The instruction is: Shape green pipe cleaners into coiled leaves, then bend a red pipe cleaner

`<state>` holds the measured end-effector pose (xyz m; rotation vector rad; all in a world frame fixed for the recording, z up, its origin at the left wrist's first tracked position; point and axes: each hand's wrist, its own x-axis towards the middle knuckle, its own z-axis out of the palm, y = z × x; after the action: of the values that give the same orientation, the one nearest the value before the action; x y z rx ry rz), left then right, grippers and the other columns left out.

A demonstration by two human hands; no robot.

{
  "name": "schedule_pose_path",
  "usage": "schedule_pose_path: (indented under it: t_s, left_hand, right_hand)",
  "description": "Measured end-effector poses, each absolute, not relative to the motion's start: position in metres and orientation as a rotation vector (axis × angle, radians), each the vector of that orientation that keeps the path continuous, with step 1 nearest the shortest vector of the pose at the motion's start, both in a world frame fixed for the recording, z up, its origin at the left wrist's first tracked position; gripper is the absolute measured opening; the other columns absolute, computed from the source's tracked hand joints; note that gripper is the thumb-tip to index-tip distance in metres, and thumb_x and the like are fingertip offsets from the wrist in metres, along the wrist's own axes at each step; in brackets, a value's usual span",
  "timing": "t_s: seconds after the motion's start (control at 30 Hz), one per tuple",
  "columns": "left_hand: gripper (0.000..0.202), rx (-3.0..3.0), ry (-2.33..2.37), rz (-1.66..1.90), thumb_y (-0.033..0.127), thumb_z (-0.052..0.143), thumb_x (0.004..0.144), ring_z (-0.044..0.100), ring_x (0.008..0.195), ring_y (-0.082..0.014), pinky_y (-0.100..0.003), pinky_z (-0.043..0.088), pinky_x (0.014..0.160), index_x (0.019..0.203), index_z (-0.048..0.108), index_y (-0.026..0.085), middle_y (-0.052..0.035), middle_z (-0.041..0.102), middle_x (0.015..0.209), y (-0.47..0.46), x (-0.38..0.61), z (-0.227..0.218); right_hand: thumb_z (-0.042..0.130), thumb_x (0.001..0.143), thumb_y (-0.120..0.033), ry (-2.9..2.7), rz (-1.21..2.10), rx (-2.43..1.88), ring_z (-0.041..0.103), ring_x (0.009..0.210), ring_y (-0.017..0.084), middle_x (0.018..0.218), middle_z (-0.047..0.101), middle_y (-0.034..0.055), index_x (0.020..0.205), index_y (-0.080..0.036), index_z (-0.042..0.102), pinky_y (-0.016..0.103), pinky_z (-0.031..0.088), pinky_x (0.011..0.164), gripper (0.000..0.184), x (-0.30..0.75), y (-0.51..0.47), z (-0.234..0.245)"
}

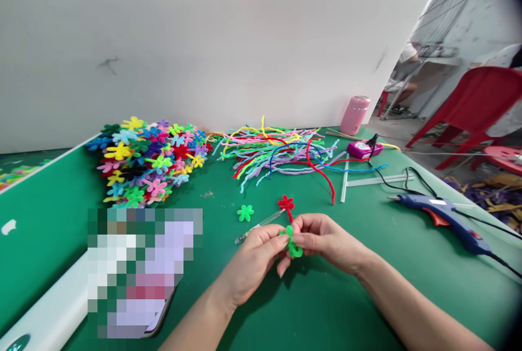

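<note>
Between my two hands is a bright green pipe cleaner flower (pixel 294 248), bent into loops. My left hand (pixel 261 250) pinches its left side. From the right, my right hand (pixel 322 236) grips it with thumb and fingers. A red pipe cleaner flower (pixel 286 203) lies just beyond my fingers, with a red stem running down toward them; whether I hold that stem is hidden. Left of it, a finished green flower (pixel 245 213) rests flat on the green table. Beside my left hand lies a clear pen (pixel 261 224), partly covered by the fingers.
Many-coloured flowers (pixel 155 160) are heaped at the back left, beside loose pipe cleaners (pixel 281 152). A blue glue gun (pixel 444 217) with its cord and clear glue sticks (pixel 367 181) lie right. A pink bottle (pixel 354 115) stands before a white board (pixel 228 57). A blurred-out phone (pixel 150 280) lies left.
</note>
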<state>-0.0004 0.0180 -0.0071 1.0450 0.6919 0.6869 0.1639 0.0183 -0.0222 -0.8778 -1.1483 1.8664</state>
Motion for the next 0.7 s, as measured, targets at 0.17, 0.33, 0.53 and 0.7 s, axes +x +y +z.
schedule_pose_path:
  t_s: [0.17,0.33,0.53,0.7]
  left_hand:
    - [0.029,1.179,0.769,0.674,0.037,0.047,0.083,0.036,0.048,-0.0080,-0.022,0.029,0.047,0.068,0.055,0.013,0.0017,0.044,0.058,0.0183,-0.0036,-0.0085]
    - [0.029,1.240,0.804,0.666,0.035,0.045,0.084,0.036,0.048,-0.0078,-0.022,0.029,0.047,0.066,0.054,0.014,0.0010,0.047,0.059,0.0182,-0.0047,-0.0102]
    - [0.025,1.204,0.794,0.629,0.028,0.043,0.083,0.037,0.048,-0.0088,-0.023,0.028,0.047,0.066,0.055,0.013,0.0019,0.045,0.054,0.0193,-0.0052,-0.0134]
    - [0.027,1.250,0.821,0.609,0.026,0.040,0.084,0.037,0.046,-0.0092,-0.023,0.028,0.047,0.061,0.049,0.015,0.0033,0.042,0.049,0.0186,-0.0041,-0.0116]
  right_hand:
    - [0.071,0.068,-0.034,-1.075,1.927,-0.856,0.041,0.049,0.004,0.059,0.051,-0.0041,0.072,-0.014,0.057,0.018,0.029,0.049,0.025,0.1645,0.0179,-0.0266]
    - [0.071,0.066,-0.036,-1.162,1.869,-0.885,0.039,0.049,0.005,0.058,0.050,-0.0041,0.070,-0.013,0.057,0.019,0.028,0.048,0.027,0.1634,0.0180,-0.0217]
    - [0.074,0.060,-0.039,-1.327,1.733,-0.959,0.037,0.052,0.006,0.057,0.047,-0.0044,0.067,-0.013,0.056,0.021,0.026,0.049,0.033,0.1639,0.0188,-0.0186]
    - [0.069,0.067,-0.028,-1.422,1.673,-1.001,0.035,0.052,0.007,0.057,0.043,-0.0051,0.068,-0.014,0.052,0.020,0.026,0.049,0.022,0.1642,0.0187,-0.0241]
